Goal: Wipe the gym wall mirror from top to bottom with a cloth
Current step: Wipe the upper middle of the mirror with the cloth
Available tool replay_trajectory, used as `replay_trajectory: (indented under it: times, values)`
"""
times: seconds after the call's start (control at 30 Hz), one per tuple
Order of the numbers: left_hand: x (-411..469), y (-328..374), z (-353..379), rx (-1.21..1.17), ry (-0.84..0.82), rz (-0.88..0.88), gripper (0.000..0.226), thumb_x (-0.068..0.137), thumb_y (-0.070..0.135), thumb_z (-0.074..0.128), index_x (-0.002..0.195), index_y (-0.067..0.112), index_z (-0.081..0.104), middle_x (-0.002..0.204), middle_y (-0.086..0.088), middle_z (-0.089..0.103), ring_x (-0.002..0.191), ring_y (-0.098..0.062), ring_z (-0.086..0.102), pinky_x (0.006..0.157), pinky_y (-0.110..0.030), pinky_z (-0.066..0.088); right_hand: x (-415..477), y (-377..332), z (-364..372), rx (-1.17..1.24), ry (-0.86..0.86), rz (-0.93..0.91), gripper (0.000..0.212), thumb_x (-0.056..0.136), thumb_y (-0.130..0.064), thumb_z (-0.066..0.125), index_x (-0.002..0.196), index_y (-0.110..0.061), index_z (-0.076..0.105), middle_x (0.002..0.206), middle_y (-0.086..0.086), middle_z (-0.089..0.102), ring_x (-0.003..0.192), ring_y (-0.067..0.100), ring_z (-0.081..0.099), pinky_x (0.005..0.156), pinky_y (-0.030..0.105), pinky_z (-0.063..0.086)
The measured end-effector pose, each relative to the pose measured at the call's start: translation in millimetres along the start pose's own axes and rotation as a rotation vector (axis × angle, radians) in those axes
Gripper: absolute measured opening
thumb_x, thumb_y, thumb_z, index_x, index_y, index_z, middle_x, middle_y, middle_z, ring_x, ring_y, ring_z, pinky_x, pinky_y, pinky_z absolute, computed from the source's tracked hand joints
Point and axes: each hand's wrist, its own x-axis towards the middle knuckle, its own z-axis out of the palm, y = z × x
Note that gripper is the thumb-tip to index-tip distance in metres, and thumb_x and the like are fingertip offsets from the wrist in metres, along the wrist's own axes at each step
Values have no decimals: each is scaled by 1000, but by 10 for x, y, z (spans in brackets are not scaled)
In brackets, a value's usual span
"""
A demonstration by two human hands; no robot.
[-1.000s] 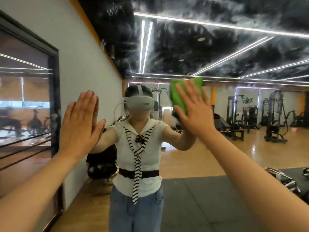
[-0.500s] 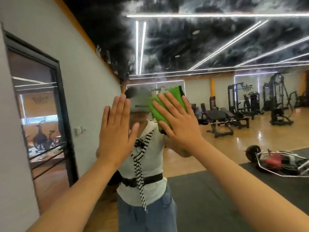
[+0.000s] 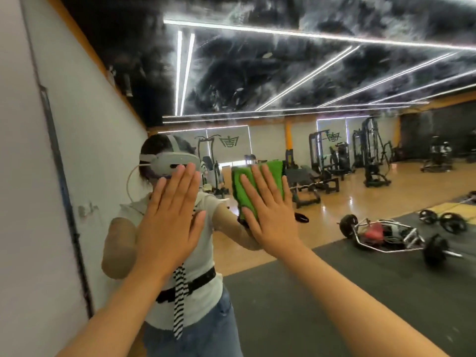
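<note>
The wall mirror (image 3: pixel 334 155) fills most of the view and reflects the gym and a person in a headset. My right hand (image 3: pixel 270 212) presses a folded green cloth (image 3: pixel 247 189) flat against the glass, fingers straight and spread, at about head height. My left hand (image 3: pixel 172 215) lies flat on the mirror just to the left of it, palm on the glass, holding nothing. The lower part of the cloth is hidden under my right palm.
The mirror's dark left edge (image 3: pixel 64 197) runs down beside a white wall (image 3: pixel 23 202). In the reflection are weight machines (image 3: pixel 371 155), a loaded hex bar (image 3: pixel 386 235) on a dark mat, and a wooden floor.
The view has swung right along the mirror. Both hands have moved rightward across the glass, the right one dragging the cloth with it; the left hand has followed close beside it.
</note>
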Motion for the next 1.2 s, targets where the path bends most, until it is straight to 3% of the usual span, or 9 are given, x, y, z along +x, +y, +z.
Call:
replay_trajectory:
  times: [0.1,0.27,0.4,0.63,0.77,0.9,1.0,1.1,1.2]
  values:
    - [1,-5,-2,-11,2,-5,69,101,39,29,158,4,15,168,-12,8,155,-25,7,126,-41,4,-89,647,-158,-51,-104,-169,53,105,-44,22,156,-31,14,164,-2,15,152,19,10,123,47,2]
    - [1,32,-22,-34,-21,-27,68,101,40,28,158,2,20,167,-13,14,154,-27,11,126,-41,3,-123,1396,-293,79,51,542,56,102,-41,25,156,-33,11,165,-5,6,152,10,-4,123,51,2]
    - [-4,38,-9,-32,-16,-43,68,100,39,31,158,4,20,166,-13,15,154,-28,14,126,-40,3,114,1040,-180,109,189,929,60,100,-43,17,156,-27,1,166,0,1,152,17,-3,122,53,4]
    - [-17,45,-22,-6,-43,-60,69,100,40,31,158,6,19,167,-11,14,154,-26,13,126,-40,2,-134,1166,-219,88,50,290,57,102,-38,30,156,-30,13,163,-9,7,153,12,3,124,45,2]
    - [-11,51,-18,-12,-31,-55,69,100,40,31,159,6,19,167,-11,13,155,-23,9,126,-39,2,-224,1709,-346,134,91,533,57,101,-42,27,156,-32,16,164,-10,10,151,5,0,123,51,5]
    - [-14,67,-23,-14,-23,-67,68,99,39,32,157,5,22,166,-12,17,154,-24,12,126,-39,3,-92,1150,-244,191,141,768,62,101,-52,19,156,-29,6,164,-6,-2,152,13,-7,121,56,-1]
    - [-19,79,-31,-2,-28,-74,68,99,40,31,157,4,23,166,-12,18,154,-25,13,126,-40,4,-295,325,-103,205,8,269,61,102,-52,24,156,-25,21,165,2,10,153,21,2,122,51,-4]
    - [-18,77,-26,-2,-31,-72,69,100,41,31,158,6,20,167,-10,15,155,-24,11,126,-40,3,-416,519,-98,63,-87,-261,54,103,-47,30,154,-28,30,163,0,22,152,19,14,122,48,3]
    - [-13,69,-23,3,-26,-69,70,99,40,33,159,9,16,167,-10,15,155,-23,11,126,-39,2,-385,1208,-203,-8,-49,-98,55,103,-46,27,155,-30,20,163,1,22,152,17,12,123,47,3]
